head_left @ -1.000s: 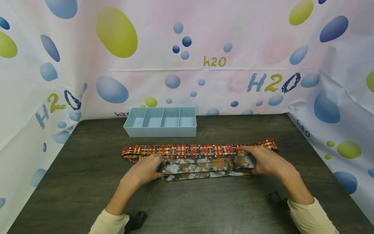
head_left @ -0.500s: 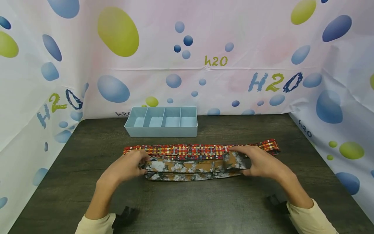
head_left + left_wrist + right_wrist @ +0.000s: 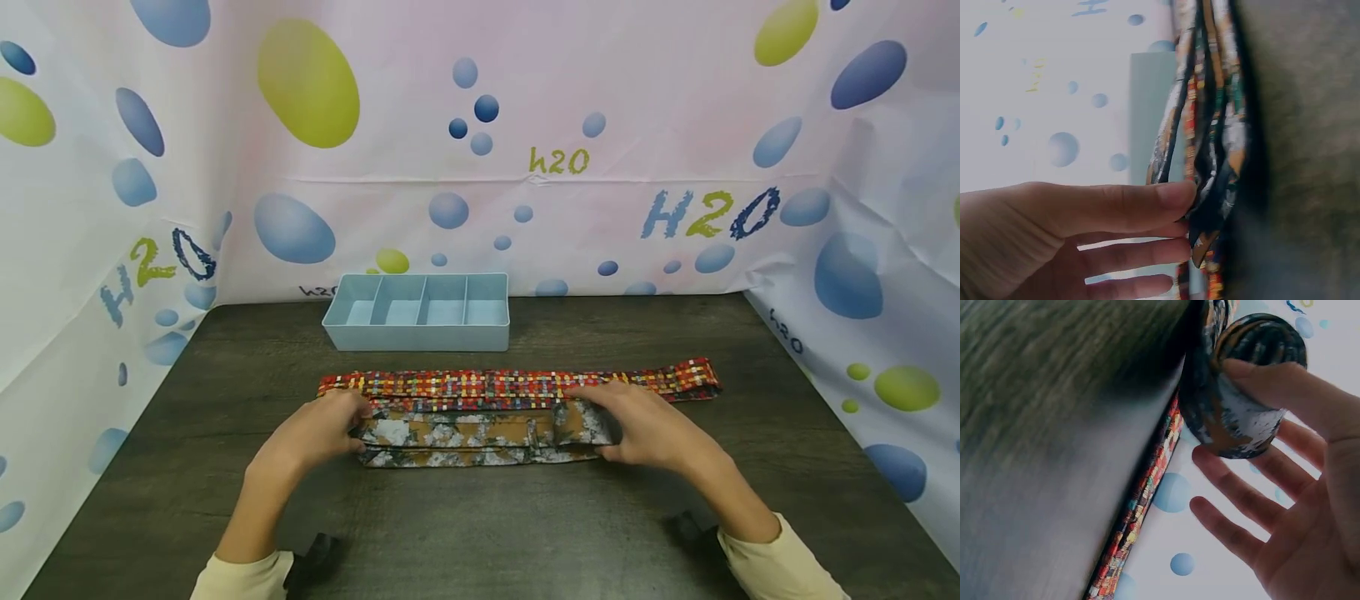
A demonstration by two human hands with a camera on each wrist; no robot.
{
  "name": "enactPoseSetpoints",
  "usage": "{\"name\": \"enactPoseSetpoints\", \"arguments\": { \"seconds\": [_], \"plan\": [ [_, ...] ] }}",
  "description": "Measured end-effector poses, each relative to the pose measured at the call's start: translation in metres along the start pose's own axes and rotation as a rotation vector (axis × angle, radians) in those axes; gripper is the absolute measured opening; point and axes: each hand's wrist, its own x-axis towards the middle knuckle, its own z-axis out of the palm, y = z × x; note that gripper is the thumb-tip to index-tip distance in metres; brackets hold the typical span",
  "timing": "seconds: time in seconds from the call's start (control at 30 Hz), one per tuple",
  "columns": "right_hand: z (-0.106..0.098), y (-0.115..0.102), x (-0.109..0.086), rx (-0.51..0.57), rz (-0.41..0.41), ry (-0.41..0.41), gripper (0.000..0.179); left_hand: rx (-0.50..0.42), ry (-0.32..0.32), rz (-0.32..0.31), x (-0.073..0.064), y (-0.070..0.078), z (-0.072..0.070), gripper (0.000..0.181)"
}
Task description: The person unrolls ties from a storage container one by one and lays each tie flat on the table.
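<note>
A brown-and-white floral necktie lies folded lengthwise in the head view. My left hand pinches its left end, and the left wrist view has the thumb against the layered folds. At the other end, my right hand grips a thick rolled-over part of the same necktie, with thumb on one side and fingers on the other. Just behind it a red-and-yellow checked necktie is stretched out in a long folded strip. My left hand hides part of that strip's left end.
Behind the neckties stands a light blue tray with several compartments. The dark wooden table stretches out in front. A printed sheet with bubbles rises at the back and both sides.
The floral necktie has shifted left along the checked one. My left hand went left first and then stayed about there, while my right hand has kept moving left with its end.
</note>
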Motion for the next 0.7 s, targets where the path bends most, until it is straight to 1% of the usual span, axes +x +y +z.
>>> {"name": "enactPoseSetpoints", "arguments": {
  "seconds": [0.1, 0.3, 0.5, 0.63, 0.7],
  "plan": [
    [0.001, -0.001, 0.002, -0.014, 0.01, -0.024, 0.08, 0.011, -0.015, -0.026, 0.005, -0.002, 0.008, 0.028],
    [0.003, 0.001, 0.002, -0.005, 0.013, -0.033, 0.078, 0.004, -0.022, -0.029, 0.011, -0.007, 0.017, 0.031],
    [0.006, 0.0, 0.001, 0.006, 0.01, -0.025, 0.075, -0.002, -0.014, -0.023, 0.014, -0.009, 0.018, 0.032],
    [0.008, -0.003, 0.003, 0.012, -0.014, -0.016, 0.071, -0.009, -0.024, -0.012, 0.014, -0.009, 0.016, 0.032],
    [0.008, -0.005, 0.002, 0.009, -0.03, -0.006, 0.07, -0.016, -0.024, 0.003, 0.014, -0.01, 0.015, 0.032]
  ]
}}
